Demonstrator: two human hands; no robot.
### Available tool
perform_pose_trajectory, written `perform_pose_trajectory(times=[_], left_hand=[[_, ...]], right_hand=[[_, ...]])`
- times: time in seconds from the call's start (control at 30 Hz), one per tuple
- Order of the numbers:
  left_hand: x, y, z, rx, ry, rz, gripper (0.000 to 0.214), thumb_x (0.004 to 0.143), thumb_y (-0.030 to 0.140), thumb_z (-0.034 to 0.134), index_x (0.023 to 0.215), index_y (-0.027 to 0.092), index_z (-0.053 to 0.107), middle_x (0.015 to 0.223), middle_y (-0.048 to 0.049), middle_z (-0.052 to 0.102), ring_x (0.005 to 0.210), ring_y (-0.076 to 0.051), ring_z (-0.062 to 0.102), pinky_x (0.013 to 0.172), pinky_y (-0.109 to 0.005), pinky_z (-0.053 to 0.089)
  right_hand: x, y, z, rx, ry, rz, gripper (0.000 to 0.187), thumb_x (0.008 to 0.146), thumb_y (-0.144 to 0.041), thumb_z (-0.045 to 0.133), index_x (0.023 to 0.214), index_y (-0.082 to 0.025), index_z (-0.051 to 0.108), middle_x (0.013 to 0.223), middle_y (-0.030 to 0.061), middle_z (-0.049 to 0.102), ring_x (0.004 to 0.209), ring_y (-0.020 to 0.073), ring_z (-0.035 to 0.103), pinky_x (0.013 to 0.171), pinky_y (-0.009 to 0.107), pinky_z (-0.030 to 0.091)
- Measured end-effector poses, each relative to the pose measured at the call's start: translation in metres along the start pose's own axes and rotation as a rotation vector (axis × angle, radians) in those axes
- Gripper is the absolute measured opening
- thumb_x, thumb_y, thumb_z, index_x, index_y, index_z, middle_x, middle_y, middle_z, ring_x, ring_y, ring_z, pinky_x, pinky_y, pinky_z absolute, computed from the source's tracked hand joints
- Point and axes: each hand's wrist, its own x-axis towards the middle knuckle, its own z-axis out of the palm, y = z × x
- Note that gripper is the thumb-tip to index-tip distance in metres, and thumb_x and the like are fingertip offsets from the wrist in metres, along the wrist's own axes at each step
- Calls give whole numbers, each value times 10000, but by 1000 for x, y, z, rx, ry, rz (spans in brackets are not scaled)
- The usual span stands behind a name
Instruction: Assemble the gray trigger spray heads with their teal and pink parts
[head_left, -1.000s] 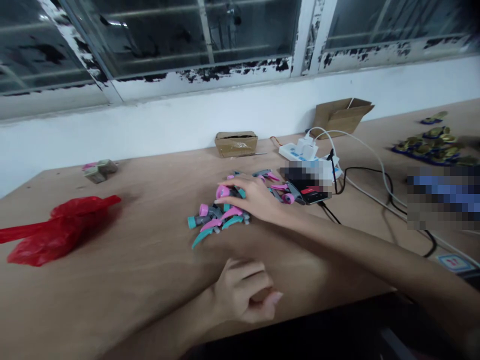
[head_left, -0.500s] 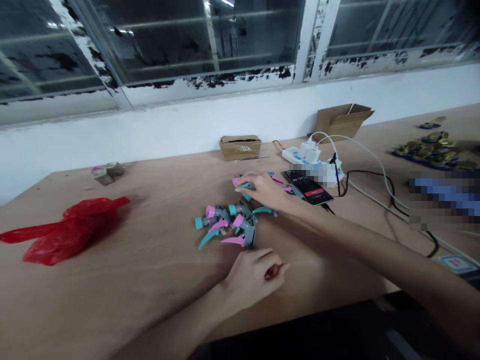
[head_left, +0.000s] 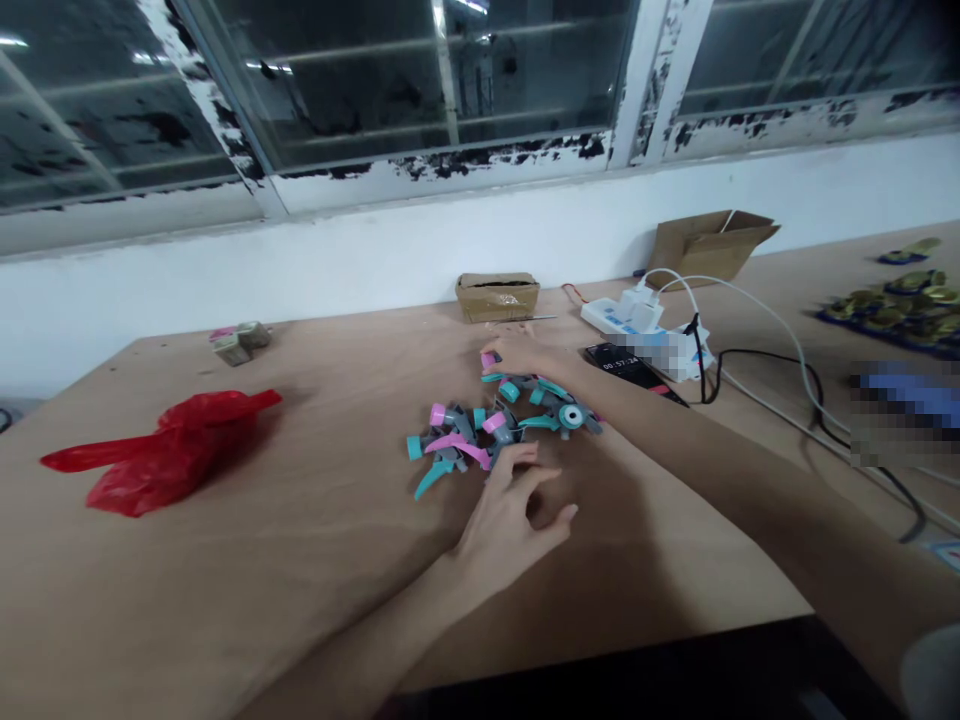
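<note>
Find the spray heads [head_left: 454,418] at mid-table, tumbled into a loose, overlapping string on the brown table [head_left: 337,590]. Grey in the body, angled every which way, with curved levers and round caps in bright pink or teal. Toward the right of the string, note a white ring with a dark centre on 1 of them.

Just beside the near side, see the left hand [head_left: 510,525], held with thumb and fingers apart; cannot tell whether touching at the fingertips. At the far side, see the right hand [head_left: 525,352], curled over a pink-capped head [head_left: 489,359]; too blurred to tell whether clamped on it.

Past the right forearm [head_left: 675,450], read white digits on the black phone [head_left: 637,372], seemingly 00:57:24, though small and blurred. Behind that, see a white power strip [head_left: 598,317] with plugs and cables. By the wall, see a small cardboard box [head_left: 499,302] and an open carton [head_left: 701,252]. To the left, see a crumpled red bag [head_left: 180,450] and 2 small blocks [head_left: 234,350].
</note>
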Motion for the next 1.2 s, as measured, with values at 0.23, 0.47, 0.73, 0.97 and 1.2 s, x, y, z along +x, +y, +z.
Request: perform_pose_trajectory(times=[0.23, 0.47, 0.73, 0.97, 1.2], left_hand=[[0, 3, -1, 80, -17, -72, 355, 791, 339, 573, 1115, 193, 575, 1425, -100, 242, 1287, -267, 321, 1039, -419, 341], [-3, 3, 0, 76, 5, -20, 305, 807, 322, 569, 1090, 209, 569, 1404, -95, 268, 1274, -263, 334, 1036, -438, 334], [-3, 9, -2, -26, 47, 12, 123, 859, 188, 485, 949, 213, 566, 1046, -54, 484, 849, -141, 554, 751, -304, 503], [-2, 12, -1, -47, 16, -1, 87, 858, 177, 485, 925, 196, 538, 917, -14, 523, 663, -88, 518, 584, -208, 459], [-1, 6, 0, 13, -42, -8, 114, 852, 180, 468, 928, 198, 551, 839, -10, 558, 690, -123, 520, 602, -245, 442]], right_hand=[[-5, -3, -20, -70, 213, -7, 242, 849, -318, 515, 1003, -154, 604, 1072, 90, 594, 1083, 256, 476, 955, 500, 317], [-71, 3, -72, -58, 602, 56, 338, 918, -371, 346, 1173, -221, 508, 1122, 47, 596, 1126, 227, 441, 1034, 543, 11], [-192, 4, -87, 94, 280, -180, 294, 869, -451, 424, 1045, -270, 576, 1019, 0, 649, 977, 179, 575, 1047, 445, 103], [-226, -17, -33, 181, 52, -150, 313, 866, -456, 438, 1069, -264, 579, 1012, 5, 659, 1040, 200, 543, 1020, 475, 100], [-217, -27, -23, 234, 61, -145, 318, 783, -463, 567, 1034, -275, 617, 990, 7, 657, 1040, 206, 532, 1007, 487, 138]])
